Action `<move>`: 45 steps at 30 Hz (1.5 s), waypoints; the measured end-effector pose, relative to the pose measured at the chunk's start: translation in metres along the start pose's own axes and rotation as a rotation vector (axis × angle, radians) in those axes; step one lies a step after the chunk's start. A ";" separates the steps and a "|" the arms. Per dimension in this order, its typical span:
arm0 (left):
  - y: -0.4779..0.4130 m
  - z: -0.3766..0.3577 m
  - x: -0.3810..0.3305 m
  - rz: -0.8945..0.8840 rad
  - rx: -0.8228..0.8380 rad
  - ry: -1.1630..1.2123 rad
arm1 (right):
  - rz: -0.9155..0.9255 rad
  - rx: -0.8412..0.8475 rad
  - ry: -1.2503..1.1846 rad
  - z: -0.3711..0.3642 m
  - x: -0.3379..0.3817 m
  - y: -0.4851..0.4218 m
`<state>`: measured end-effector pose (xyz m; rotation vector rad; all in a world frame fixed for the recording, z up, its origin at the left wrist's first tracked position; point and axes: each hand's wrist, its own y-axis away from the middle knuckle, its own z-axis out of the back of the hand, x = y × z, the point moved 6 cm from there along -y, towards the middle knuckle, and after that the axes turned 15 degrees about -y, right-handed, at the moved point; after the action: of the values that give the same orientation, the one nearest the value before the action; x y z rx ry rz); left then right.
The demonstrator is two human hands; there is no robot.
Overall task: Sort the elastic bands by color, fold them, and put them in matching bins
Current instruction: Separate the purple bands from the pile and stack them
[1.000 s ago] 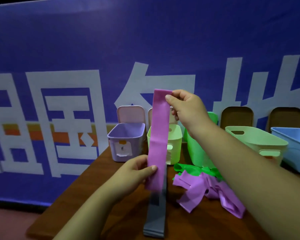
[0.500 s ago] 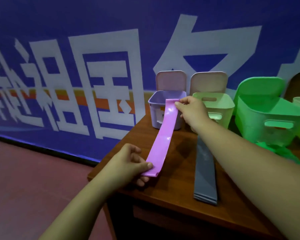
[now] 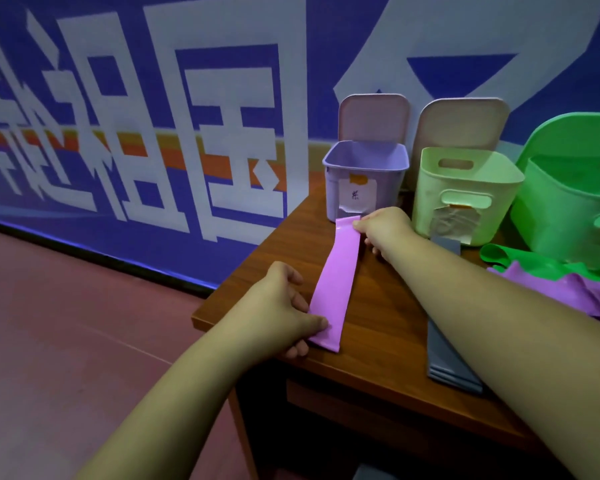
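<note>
Smooth purple band [image 3: 336, 282] has dropped flat onto wooden table [image 3: 378, 341].

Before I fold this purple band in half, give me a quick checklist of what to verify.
1. The purple band lies straight and untwisted on the table: ok.
2. The left hand pinches its near end: ok.
3. The right hand pinches its far end: ok.
4. The grey band lies apart, right of the fold path: ok.
5. The purple bin is open, its lid upright behind it: ok.
6. Room inside the purple bin: cannot tell, bottom hidden.
</note>
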<state>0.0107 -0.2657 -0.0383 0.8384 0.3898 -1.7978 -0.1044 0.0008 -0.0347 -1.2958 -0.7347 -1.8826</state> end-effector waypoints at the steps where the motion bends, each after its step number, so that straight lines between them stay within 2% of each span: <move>1: -0.001 0.000 0.000 -0.003 -0.011 -0.011 | -0.013 -0.007 0.024 0.000 -0.001 -0.002; 6: 0.000 0.001 0.000 -0.027 -0.042 -0.039 | -0.061 0.037 0.157 0.001 -0.003 0.001; 10: 0.004 0.004 -0.004 -0.084 -0.071 -0.031 | -0.040 0.050 0.014 0.013 -0.003 0.010; 14: 0.004 0.006 -0.024 -0.223 -0.104 -0.111 | 0.103 0.107 -0.018 0.050 0.006 0.032; 16: 0.000 0.003 -0.045 -0.300 -0.120 -0.187 | 0.211 0.100 0.036 0.077 0.012 0.046; 21: -0.017 -0.034 -0.118 -0.497 -0.019 -0.248 | 0.357 0.042 0.102 0.157 0.009 0.068; 26: -0.031 -0.088 -0.198 -0.635 0.043 -0.365 | 0.402 -0.053 0.130 0.234 -0.013 0.083; 30: -0.045 -0.129 -0.243 -0.731 -0.021 -0.571 | 0.457 -0.092 0.184 0.278 -0.033 0.097; 38: -0.061 -0.191 -0.252 -0.746 0.161 -0.763 | 0.480 -0.104 0.218 0.310 -0.076 0.107; 45: -0.060 -0.190 -0.244 -0.687 0.194 -0.709 | 0.435 0.011 0.318 0.303 -0.084 0.102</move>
<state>0.0697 0.0420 -0.0075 0.1301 0.0236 -2.6534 0.1590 0.1991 -0.0079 -1.0155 -0.2688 -1.6646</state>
